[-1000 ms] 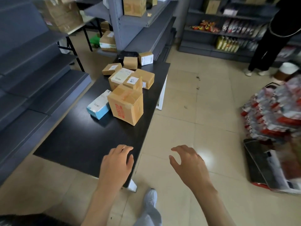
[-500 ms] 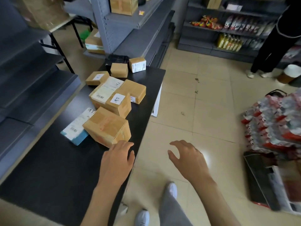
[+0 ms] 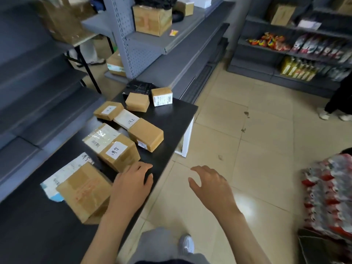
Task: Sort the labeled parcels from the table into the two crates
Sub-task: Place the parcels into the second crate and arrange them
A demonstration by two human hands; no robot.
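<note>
Several brown cardboard parcels lie on a black table (image 3: pixel 171 119). Nearest is a large brown box with red print (image 3: pixel 83 191), lying over a white and blue parcel (image 3: pixel 62 174). Behind it sits a box with a handwritten white label (image 3: pixel 118 151), then a plain brown box (image 3: pixel 146 137) and a white-labelled flat parcel (image 3: pixel 126 119). My left hand (image 3: pixel 133 183) hovers with relaxed fingers over the table, next to the labelled box and the large box, holding nothing. Out past the table's right edge my right hand (image 3: pixel 209 183) hangs over the floor, fingers loosely spread and empty. No crate is in view.
More small boxes (image 3: pixel 162 96) and a black item (image 3: pixel 139 87) sit at the table's far end. Grey shelving (image 3: pixel 171 44) stands behind and to the left. Wrapped bottle packs (image 3: pixel 329 195) are stacked at the right. A person's legs (image 3: pixel 339 103) stand far right.
I have stepped closer to the table, so the parcels sit nearer and lower in view. My left hand has come over the table beside the labelled box. Both hands stay empty.
</note>
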